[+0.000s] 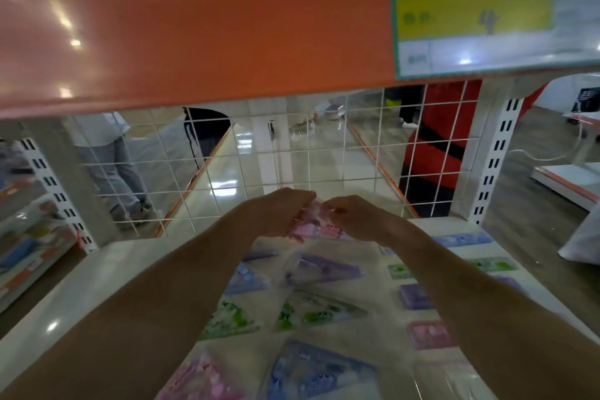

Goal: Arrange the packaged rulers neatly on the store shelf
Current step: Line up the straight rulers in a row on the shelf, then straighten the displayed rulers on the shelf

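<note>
pink ruler pack point(313, 227) in my fingers point(300, 197); purple pack point(324, 269), green pack point(319, 313), blue pack point(321, 370); white shelf point(97, 273); orange strip point(194, 36).

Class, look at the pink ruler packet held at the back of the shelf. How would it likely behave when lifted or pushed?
Probably light: the pink ruler packet is thin and flat, held by the left hand and right hand. Its glossy clear wrap looks slippery, so it may slide on the smooth shelf. The wrap's edges likely flop.

White store shelf point(107, 273), packaged rulers in rows: purple pack point(324, 269), green pack point(319, 312), blue pack point(321, 370)
</note>
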Motion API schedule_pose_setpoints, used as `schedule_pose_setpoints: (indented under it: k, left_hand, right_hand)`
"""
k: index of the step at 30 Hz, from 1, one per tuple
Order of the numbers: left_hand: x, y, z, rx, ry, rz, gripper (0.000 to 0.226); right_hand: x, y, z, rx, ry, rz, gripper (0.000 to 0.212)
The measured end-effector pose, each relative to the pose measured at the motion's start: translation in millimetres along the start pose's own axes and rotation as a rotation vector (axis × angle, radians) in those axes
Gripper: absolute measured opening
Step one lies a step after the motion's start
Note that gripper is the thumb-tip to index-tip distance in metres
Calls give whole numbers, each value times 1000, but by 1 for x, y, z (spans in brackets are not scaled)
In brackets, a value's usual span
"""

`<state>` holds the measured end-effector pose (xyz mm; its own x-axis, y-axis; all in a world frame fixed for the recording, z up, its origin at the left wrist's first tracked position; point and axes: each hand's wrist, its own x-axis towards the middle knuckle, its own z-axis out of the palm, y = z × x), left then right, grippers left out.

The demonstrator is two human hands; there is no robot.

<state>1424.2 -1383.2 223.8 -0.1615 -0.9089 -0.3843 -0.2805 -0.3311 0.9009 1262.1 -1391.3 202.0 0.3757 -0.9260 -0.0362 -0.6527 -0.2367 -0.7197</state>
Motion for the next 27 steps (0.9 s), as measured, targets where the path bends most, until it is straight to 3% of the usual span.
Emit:
schedule_pose_setpoints:
  k: [6, 12, 16, 19, 21, 24, 27]
  left_hand:
    - [-5, 11, -6, 104, -24, -166, 12]
    - [0, 7, -13, 89, 37, -162, 8]
    - [0, 4, -18, 32, 76, -140, 14]
    - [0, 9, -10, 92, 70, -135, 24]
    - [-3, 11, -7, 131, 61, -112, 25]
    - [-10, 11, -10, 332, -77, -35, 27]
    - [-9, 6, -9, 692, 53, 12, 45]
  right_hand:
    - [1, -10, -11, 44, -78, 16, 27]
    - [-2, -12, -35, 53, -147, 176, 34]
    - [-5, -13, -32, -360, -217, 32, 37]
    - [-2, -14, -25, -422, -156, -71, 12]
    - [-4, -15, -25, -428, -166, -88, 12]
    - [-4, -14, -27, -429, -176, -65, 13]
    - [0, -10, -25, -478, -181, -76, 15]
